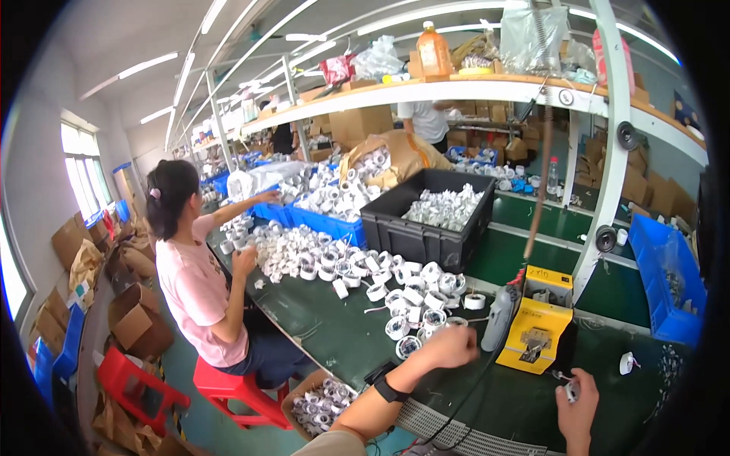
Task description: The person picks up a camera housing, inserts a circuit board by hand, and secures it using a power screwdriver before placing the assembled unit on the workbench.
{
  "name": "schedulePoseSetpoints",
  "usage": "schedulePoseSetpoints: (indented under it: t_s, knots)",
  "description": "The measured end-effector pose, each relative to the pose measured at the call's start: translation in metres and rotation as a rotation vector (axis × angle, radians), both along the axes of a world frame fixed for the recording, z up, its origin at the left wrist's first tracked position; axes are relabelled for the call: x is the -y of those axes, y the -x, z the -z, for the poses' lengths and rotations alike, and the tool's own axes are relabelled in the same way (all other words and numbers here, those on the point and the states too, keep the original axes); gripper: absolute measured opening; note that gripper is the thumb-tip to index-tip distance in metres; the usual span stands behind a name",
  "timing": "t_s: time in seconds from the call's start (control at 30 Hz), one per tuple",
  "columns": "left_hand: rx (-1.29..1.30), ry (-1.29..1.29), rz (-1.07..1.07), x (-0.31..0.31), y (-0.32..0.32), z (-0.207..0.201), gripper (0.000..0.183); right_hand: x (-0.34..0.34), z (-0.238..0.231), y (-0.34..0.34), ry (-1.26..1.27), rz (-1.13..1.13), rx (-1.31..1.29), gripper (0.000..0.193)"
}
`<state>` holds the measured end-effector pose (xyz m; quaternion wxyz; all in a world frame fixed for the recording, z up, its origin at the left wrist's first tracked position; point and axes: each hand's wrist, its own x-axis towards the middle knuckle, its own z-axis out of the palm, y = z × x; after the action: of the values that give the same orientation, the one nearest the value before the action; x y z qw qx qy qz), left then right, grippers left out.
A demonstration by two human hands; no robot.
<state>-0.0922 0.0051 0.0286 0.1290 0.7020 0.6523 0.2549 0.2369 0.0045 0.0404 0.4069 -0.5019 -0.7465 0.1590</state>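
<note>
My left hand (450, 348), with a black band on its wrist, hovers over the green bench beside a heap of white round housings (396, 327). Its fingers are curled together, and what they hold, if anything, is hidden. At the lower right, my right hand (579, 410) grips a small white part with a short wire (571, 391). That part is just below the front of a yellow bench machine (536, 327) with a metal fixture. A grey electric screwdriver (500, 318) hangs upright against the machine's left side, on a coiled cord.
A single white piece (628, 363) lies right of the machine. Behind the heap stands a black crate (422, 243) of small white parts. Blue bins (328, 225) and a co-worker in pink (194, 281) are at left. A box of parts (319, 403) sits below the bench edge.
</note>
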Motion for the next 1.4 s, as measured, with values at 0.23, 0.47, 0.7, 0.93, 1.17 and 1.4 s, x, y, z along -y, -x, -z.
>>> schedulePoseSetpoints:
  t_s: [0.23,0.47,0.7,0.93,1.17,1.4]
  knots:
    - [0.357,0.544,0.804,0.000,-0.032,-0.008,0.041,0.010,0.000,0.053,-0.054,-0.356,-0.193,0.042]
    - [1.685,0.522,0.616,0.003,-0.081,0.040,0.043,-0.010,-0.012,0.081,-0.318,-0.447,-0.062,0.042]
    - [1.426,0.551,0.427,-0.004,-0.084,0.039,0.036,-0.010,0.013,0.068,0.110,-0.537,-0.299,0.047]
    - [1.214,0.772,0.558,-0.009,-0.075,0.049,0.043,-0.025,0.020,0.056,0.310,-0.421,-0.400,0.057]
    - [1.376,0.678,0.505,0.004,-0.080,0.033,0.044,-0.026,0.017,0.058,0.034,-0.353,-0.471,0.024]
    - [1.640,0.659,0.454,-0.005,-0.063,0.035,0.043,-0.035,0.003,0.059,0.044,-0.547,-0.273,0.013]
